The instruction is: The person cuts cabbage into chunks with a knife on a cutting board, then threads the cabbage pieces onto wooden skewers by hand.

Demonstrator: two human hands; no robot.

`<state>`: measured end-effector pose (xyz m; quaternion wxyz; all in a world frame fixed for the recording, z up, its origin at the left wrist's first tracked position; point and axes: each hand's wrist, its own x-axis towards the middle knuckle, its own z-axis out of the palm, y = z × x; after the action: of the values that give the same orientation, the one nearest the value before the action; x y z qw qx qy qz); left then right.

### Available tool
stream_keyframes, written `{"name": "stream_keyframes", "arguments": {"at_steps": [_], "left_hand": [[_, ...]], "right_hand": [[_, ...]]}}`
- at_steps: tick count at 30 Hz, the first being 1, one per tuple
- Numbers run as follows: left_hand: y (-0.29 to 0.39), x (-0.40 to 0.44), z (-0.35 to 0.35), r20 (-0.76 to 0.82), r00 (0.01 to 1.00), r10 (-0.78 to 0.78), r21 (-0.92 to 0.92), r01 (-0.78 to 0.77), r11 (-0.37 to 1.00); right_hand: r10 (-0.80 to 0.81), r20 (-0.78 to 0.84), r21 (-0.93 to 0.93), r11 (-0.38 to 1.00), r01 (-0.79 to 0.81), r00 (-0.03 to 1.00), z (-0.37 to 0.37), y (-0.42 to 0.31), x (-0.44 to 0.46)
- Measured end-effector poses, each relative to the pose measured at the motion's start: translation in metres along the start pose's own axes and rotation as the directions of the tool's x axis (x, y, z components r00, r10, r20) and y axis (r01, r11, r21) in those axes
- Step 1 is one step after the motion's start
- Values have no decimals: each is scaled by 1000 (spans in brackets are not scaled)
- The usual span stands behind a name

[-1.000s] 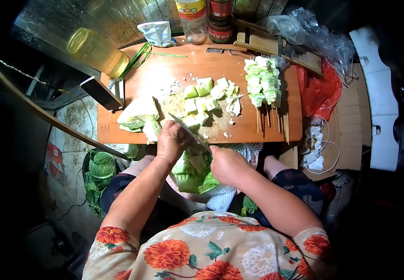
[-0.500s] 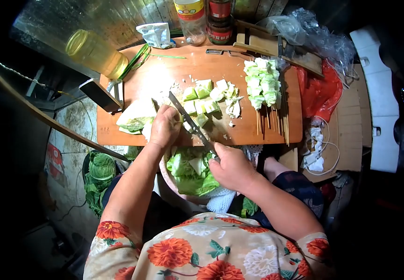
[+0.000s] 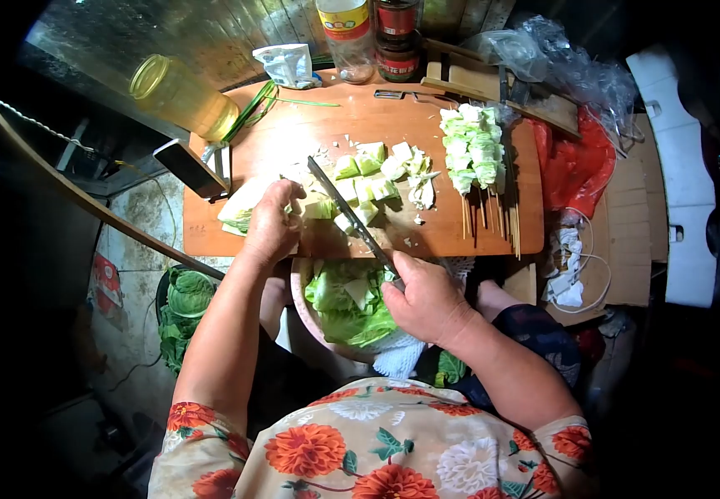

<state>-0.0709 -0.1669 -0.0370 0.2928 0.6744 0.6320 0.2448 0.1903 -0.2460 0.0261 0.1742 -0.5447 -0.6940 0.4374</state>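
My right hand (image 3: 428, 301) is wrapped round the handle of a long dark knife (image 3: 350, 214). Its blade slants up and left over the wooden board, beside cut cabbage pieces (image 3: 368, 190). Left of the blade, my left hand (image 3: 273, 223) is closed on the pale green cabbage (image 3: 241, 209) lying on the board; its fingertips are partly hidden. Cabbage squares threaded on skewers (image 3: 471, 150) lie at the board's right side, bare sticks pointing toward me. Below the board's near edge, a pink tub (image 3: 303, 309) holds loose cabbage leaves (image 3: 347, 303).
The wooden board (image 3: 426, 237) has a phone (image 3: 189, 169) propped at its left. A jar of yellow liquid (image 3: 184, 98), a white packet (image 3: 285, 65) and other jars (image 3: 347, 41) line the back. Whole cabbages (image 3: 187, 295) sit lower left; a red bag (image 3: 572, 170) is right.
My left hand has shifted left along the cabbage, away from the blade, leaving a wider gap. The knife stays in my right hand at nearly the same slant. The view has shifted slightly.
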Motion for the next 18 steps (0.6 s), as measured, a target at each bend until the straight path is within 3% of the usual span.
{"name": "stream_keyframes", "arguments": {"at_steps": [2, 4, 8, 12, 15, 17, 18], "left_hand": [[0, -7, -17, 2, 1000, 23, 42, -23, 999], [9, -17, -36, 161, 987, -11, 206, -23, 978], [-7, -25, -34, 93, 995, 36, 356, -67, 932], [-13, -23, -31, 84, 996, 18, 317, -44, 947], [-25, -25, -38, 4, 1000, -20, 255, 18, 967], [-26, -26, -43, -120, 954, -276, 345, 300, 889], [-30, -28, -46, -68, 943, -326, 421, 323, 847]], "right_hand": [[-21, 2, 8, 1000, 21, 1000, 1, 0, -1], [-41, 4, 14, 999, 41, 999, 4, 0, -2], [-107, -17, 19, 994, 107, 994, 9, 2, -2], [-119, -15, 15, 993, 119, 993, 11, -2, -2], [-128, -4, 4, 992, 128, 992, 12, -2, -1], [-131, 4, 11, 991, 131, 991, 13, -2, -1], [-129, 8, 14, 992, 129, 992, 13, -3, -1]]}}
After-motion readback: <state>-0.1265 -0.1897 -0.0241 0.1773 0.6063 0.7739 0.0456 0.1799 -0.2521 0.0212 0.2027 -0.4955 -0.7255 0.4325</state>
